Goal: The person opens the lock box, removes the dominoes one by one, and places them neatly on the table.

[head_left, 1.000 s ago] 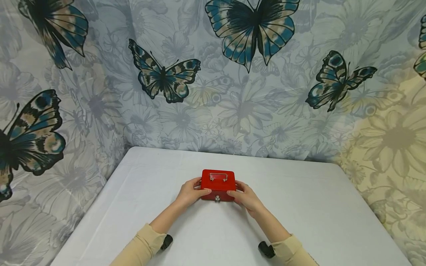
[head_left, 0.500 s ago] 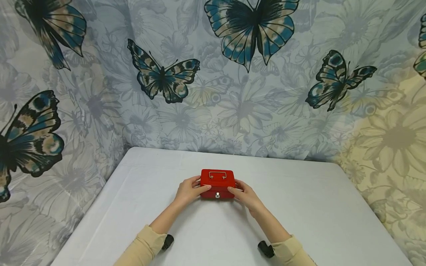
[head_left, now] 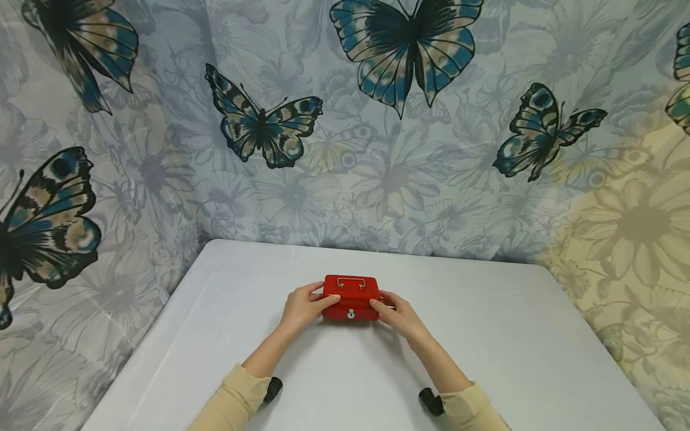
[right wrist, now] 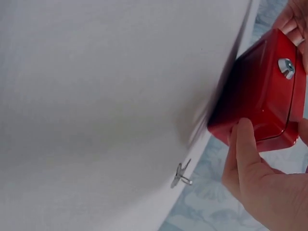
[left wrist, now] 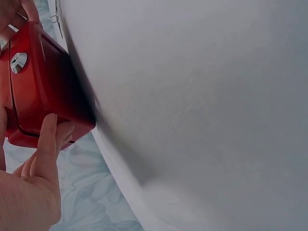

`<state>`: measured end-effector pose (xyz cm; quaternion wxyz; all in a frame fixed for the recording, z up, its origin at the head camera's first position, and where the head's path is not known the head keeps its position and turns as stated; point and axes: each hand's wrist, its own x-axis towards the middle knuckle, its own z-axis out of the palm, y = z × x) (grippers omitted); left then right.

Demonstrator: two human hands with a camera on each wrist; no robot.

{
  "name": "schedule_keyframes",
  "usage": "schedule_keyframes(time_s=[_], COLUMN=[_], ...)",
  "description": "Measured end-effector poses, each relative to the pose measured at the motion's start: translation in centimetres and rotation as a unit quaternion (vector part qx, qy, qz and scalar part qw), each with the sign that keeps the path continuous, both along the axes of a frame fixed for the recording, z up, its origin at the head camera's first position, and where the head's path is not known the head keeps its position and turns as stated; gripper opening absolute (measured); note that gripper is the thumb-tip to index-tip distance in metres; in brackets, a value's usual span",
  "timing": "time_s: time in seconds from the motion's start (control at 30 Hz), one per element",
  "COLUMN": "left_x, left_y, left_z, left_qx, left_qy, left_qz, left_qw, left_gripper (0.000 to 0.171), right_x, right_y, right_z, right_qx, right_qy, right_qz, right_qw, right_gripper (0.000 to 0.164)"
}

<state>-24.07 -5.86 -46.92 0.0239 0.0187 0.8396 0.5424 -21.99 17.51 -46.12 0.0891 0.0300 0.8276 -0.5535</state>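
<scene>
A red metal cash box (head_left: pixel 351 291) with a wire handle on its lid and a silver lock (head_left: pixel 351 313) in front is held between both hands. My left hand (head_left: pixel 300 309) grips its left end, thumb on the front edge and fingers low on the side. The right end is gripped the same way by my right hand (head_left: pixel 403 319). The lid is down. Both wrist views show the underside, so the box's front is tilted up; whether its back edge touches the table cannot be told. Small metal keys (right wrist: pixel 180 176) lie on the table beyond the right hand.
A white-covered table (head_left: pixel 485 335) lies beneath the hands. Butterfly-print fabric (head_left: pixel 377 179) hangs behind it and at both sides. A black camera (head_left: pixel 273 389) sits at the left wrist, another black camera (head_left: pixel 431 401) at the right.
The box has tipped back, its front with the lock coming up and facing me more. Both thumbs have risen slightly with it, and the hands keep their hold.
</scene>
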Motion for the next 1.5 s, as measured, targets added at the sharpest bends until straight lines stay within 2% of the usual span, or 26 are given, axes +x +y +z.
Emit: schedule_keyframes(time_s=[0.17, 0.37, 0.53, 0.63, 0.8, 0.9, 1.13, 1.2, 1.33, 1.43, 1.5], left_x=[-0.2, -0.6, -0.8, -1.0, -1.2, -1.3, -1.5, -1.4, -1.2, -1.3, -1.5], left_y=[-0.2, -0.2, -0.2, -0.2, -0.3, -0.3, -0.2, -0.2, -0.3, -0.2, -0.2], left_z=[0.5, 0.6, 0.8, 0.8, 0.7, 0.7, 0.6, 0.6, 0.4, 0.3, 0.2], left_qx=[-0.008, -0.007, -0.007, -0.01, -0.029, -0.043, -0.064, -0.076, -0.1, -0.086, -0.061], left_qy=[-0.011, -0.02, -0.023, -0.023, -0.005, 0.009, 0.036, 0.041, 0.043, 0.032, 0.017], left_qz=[-0.001, 0.0, 0.001, 0.002, -0.006, -0.009, -0.013, -0.008, 0.007, 0.009, 0.001], left_qw=[0.9999, 0.9998, 0.9997, 0.9997, 0.9995, 0.999, 0.9972, 0.9963, 0.994, 0.9958, 0.998], left_gripper=[0.066, 0.066, 0.064, 0.064, 0.064, 0.063, 0.064, 0.065, 0.068, 0.071, 0.075], right_x=[-0.2, -0.4, -1.0, -1.5, -2.3, -2.8, -3.1, -2.9, -3.0, -3.4, -3.5], right_y=[0.2, 0.3, 0.3, 0.2, 0.2, 0.1, -0.1, -0.3, -0.4, -0.3, -0.3], right_z=[0.0, 0.3, 0.3, 0.3, 0.2, -0.1, -0.3, 0.3, 0.3, -0.3, -0.3], right_qx=[0.026, 0.033, 0.036, 0.018, -0.018, -0.021, -0.02, -0.016, -0.003, 0.004, 0.01], right_qy=[0.007, 0.012, 0.007, 0.0, -0.013, -0.02, -0.018, -0.017, -0.015, -0.017, -0.019], right_qz=[0.009, 0.013, 0.016, 0.027, 0.056, 0.068, 0.056, 0.054, 0.056, 0.053, 0.051], right_qw=[1.0, 0.999, 0.999, 0.999, 0.998, 0.997, 0.998, 0.998, 0.998, 0.998, 0.998], right_gripper=[0.06, 0.06, 0.074, 0.082, 0.088, 0.091, 0.089, 0.084, 0.083, 0.087, 0.089])
